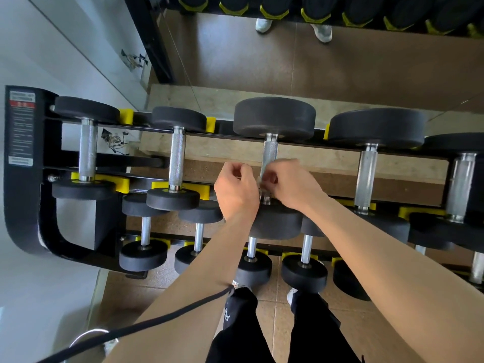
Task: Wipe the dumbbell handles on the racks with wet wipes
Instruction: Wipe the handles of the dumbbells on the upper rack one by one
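Both hands are in on the same bar. The right hand [292, 183] has its fingers curled over the near end of the knurled handle [269, 153], gripping a pale wet wipe [264, 179] against the steel. Only a blurred scrap of the wipe shows between the fingers. The left hand [237, 191] sits just beside it with its fingers curled too and its knuckles up. Whether it has hold of the wipe or the bar, I cannot tell from this angle.

That handle belongs to the third dumbbell [273, 117] from the left on the top tier, lying across the rails with its big far head up top. Its near head is tucked under the two wrists. To its left sits a smaller dumbbell [176, 158] with its handle bare, and beyond that the end dumbbell [87, 148]. To the right is a heavier dumbbell [368, 174].

Yellow cradles [125, 116] seat the heads on the black rack [25, 163], which carries a label on its end plate. On the lower tier, a row of little dumbbells [143, 254] stands nearer the person.

A black cord [157, 318] crosses the left forearm. Below are black trousers [241, 323] and a brown tiled floor [275, 323]. Up top, a mirror [366, 69] shows the reflection of a pair of pale shoes [264, 23].
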A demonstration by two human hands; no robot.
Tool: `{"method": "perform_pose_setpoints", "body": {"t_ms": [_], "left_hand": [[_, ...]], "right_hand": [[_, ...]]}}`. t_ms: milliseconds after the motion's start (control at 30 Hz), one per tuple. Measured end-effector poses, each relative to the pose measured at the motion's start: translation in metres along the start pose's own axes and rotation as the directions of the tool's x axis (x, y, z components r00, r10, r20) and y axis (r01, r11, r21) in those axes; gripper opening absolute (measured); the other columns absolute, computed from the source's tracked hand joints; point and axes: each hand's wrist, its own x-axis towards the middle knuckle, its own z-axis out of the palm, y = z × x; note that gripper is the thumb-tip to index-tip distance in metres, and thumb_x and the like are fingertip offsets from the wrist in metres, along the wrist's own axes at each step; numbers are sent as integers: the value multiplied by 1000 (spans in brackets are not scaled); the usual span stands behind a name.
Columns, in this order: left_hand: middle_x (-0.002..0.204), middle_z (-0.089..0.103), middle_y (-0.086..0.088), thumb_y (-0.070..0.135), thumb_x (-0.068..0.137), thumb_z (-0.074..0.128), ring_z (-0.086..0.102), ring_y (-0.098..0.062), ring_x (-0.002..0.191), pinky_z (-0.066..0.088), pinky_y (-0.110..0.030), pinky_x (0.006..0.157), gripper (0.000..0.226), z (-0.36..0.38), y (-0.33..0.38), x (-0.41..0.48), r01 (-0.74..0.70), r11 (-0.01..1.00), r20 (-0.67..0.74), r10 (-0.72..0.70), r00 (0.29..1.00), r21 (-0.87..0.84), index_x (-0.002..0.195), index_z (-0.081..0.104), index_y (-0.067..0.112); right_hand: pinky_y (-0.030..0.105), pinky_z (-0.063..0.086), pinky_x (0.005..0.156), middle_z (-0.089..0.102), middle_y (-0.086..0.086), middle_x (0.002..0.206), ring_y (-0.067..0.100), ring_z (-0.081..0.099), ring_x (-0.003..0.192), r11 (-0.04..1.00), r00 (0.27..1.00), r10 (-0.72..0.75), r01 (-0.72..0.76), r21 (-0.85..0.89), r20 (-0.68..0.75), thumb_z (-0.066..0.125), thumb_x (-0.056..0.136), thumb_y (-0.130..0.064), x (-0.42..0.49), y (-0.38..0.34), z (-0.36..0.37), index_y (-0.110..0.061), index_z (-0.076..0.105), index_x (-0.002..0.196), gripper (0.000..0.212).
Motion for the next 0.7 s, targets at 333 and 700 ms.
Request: {"method": "perform_pose_setpoints", "body": {"t_ms": [333,700], "left_hand": [[80,64,10,20,97,56,60,-5,76,44,-19,63,13,2,1,0,-4,996,51,0,999,86,86,62,26],[79,64,8,18,95,55,60,-7,75,45,-22,64,18,4,0,2,-5,994,37,2,999,105,82,60,28]], "right_hand": [[6,40,68,63,-9,85,-3,57,75,863,858,352,-142,485,-375,67,95,-17,9,3,11,-18,66,92,3],[34,60,83,66,-11,90,10,66,88,657,836,517,-248,712,-186,69,93,-16,24,16,11,-24,68,91,9]]}}
